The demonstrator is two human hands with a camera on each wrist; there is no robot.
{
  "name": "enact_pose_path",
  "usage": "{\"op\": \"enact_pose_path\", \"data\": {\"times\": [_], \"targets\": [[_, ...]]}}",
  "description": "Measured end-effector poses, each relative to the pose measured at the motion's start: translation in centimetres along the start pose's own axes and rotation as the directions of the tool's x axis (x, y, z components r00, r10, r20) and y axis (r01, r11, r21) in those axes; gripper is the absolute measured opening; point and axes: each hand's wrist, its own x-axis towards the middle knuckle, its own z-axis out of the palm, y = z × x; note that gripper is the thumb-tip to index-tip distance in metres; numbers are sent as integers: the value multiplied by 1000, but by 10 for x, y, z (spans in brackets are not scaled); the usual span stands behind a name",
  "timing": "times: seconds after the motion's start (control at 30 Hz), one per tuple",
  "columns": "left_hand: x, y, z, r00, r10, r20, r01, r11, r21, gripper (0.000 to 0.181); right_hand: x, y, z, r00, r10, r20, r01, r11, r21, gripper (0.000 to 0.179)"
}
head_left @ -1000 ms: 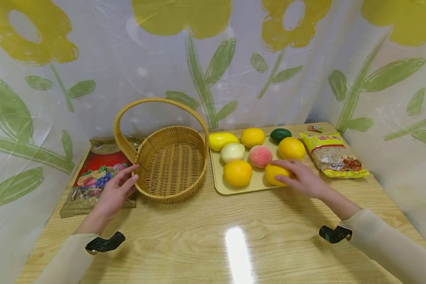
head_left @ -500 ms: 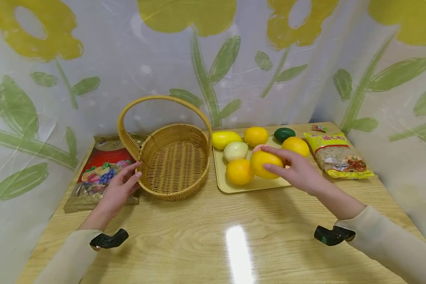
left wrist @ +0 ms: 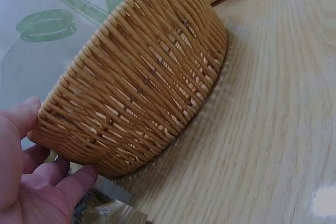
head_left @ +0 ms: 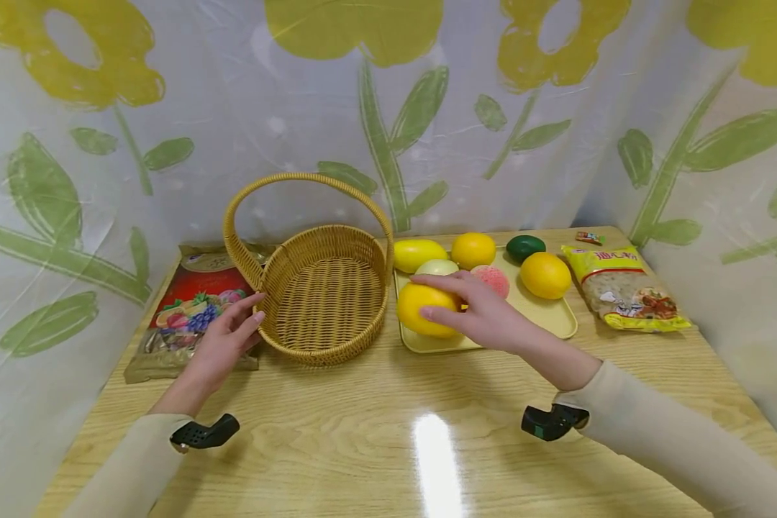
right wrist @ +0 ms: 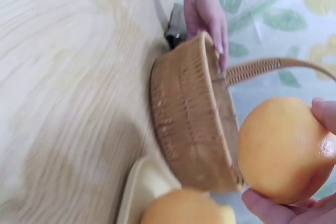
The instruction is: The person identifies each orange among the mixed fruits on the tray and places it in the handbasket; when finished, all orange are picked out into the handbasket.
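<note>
My right hand point(head_left: 492, 316) grips an orange point(head_left: 422, 306) above the left front of a pale yellow tray point(head_left: 553, 324). In the right wrist view, thumb and fingers hold this orange from opposite sides, near the basket. My left hand point(head_left: 223, 345) holds the left rim of a round wicker basket point(head_left: 326, 354) with a tall handle; no fruit shows inside. The left wrist view has the thumb at the rim and the fingers against the woven side. Another orange point(right wrist: 181, 208) lies in the tray, hidden in the head view.
On the tray lie a yellow fruit point(head_left: 421, 255), a pale green one point(head_left: 437, 267), a pink peach point(head_left: 492, 279), a dark green fruit point(head_left: 525, 248) and more oranges point(head_left: 545, 275). A red-gold bag point(head_left: 201, 302) lies left, a yellow food bag point(head_left: 628, 291) and small wrapped sweet point(head_left: 589, 237) right.
My right hand has lifted the orange off the tray's front and carried it left, toward the basket. My left hand has stayed at the basket rim.
</note>
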Motion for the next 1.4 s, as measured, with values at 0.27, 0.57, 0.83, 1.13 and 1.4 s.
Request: {"op": "enact_pose_path", "data": {"times": [0.27, 0.57, 0.83, 1.13, 1.4], "targets": [[0, 2, -1, 1000, -13, 0, 13, 1000, 4, 63, 49, -29, 35, 998, -47, 42, 46, 998, 31, 51], [2, 1, -1, 1000, -11, 0, 11, 1000, 7, 61, 124, -39, 67, 995, -57, 78, 64, 994, -84, 50], [1, 3, 0, 1000, -19, -1, 19, 1000, 2, 61, 174, -17, 95, 981, 193, -27, -190, 977, 92, 51], [0, 0, -1, 1000, -10, -1, 10, 1000, -20, 61, 197, -8, 128, 916, 376, -141, -308, 883, 354, 49], [1, -1, 0, 1000, 0, 12, 0, 1000, -15, 62, 195, -3, 136, 898, 419, -132, -345, 859, 379, 49]]}}
